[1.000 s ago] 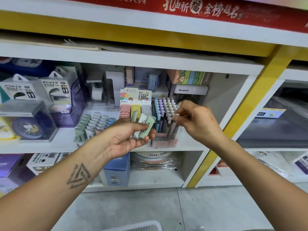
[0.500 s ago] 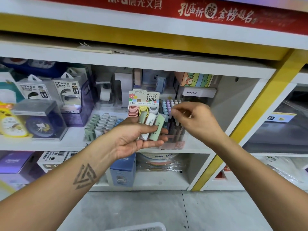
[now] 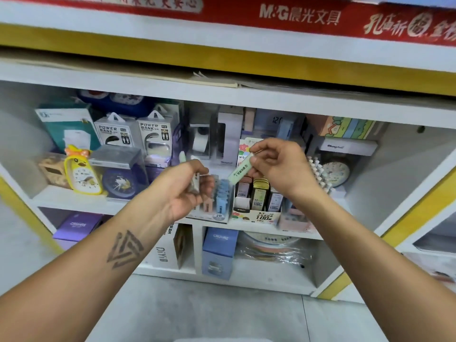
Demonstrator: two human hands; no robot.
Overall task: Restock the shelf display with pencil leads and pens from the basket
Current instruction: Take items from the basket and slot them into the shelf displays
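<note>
My right hand [image 3: 278, 169] pinches a pale green pencil lead case [image 3: 240, 169] above the lead display box [image 3: 256, 213] marked 0.7 and 100. My left hand [image 3: 185, 188] grips the remaining lead cases [image 3: 196, 185], light-coloured and partly hidden by the fingers, in front of a clear tray of blue and pink lead packs [image 3: 220, 201] marked 2B. A pen holder with white-capped pens [image 3: 319, 174] stands to the right of the display box, partly behind my right wrist. The basket is barely visible at the bottom edge.
The white shelf [image 3: 81, 202] carries power bank boxes [image 3: 116, 133], a yellow duck clock [image 3: 81, 172], a blue clock in a clear box [image 3: 118, 182] and a tape dispenser [image 3: 201, 141]. Below stand blue [image 3: 218, 253] and purple [image 3: 76, 225] boxes. Grey floor lies underneath.
My right hand has left the pens and taken one green lead case from my left hand, lifting it over the display box. The view shifted left and closer to the shelf.
</note>
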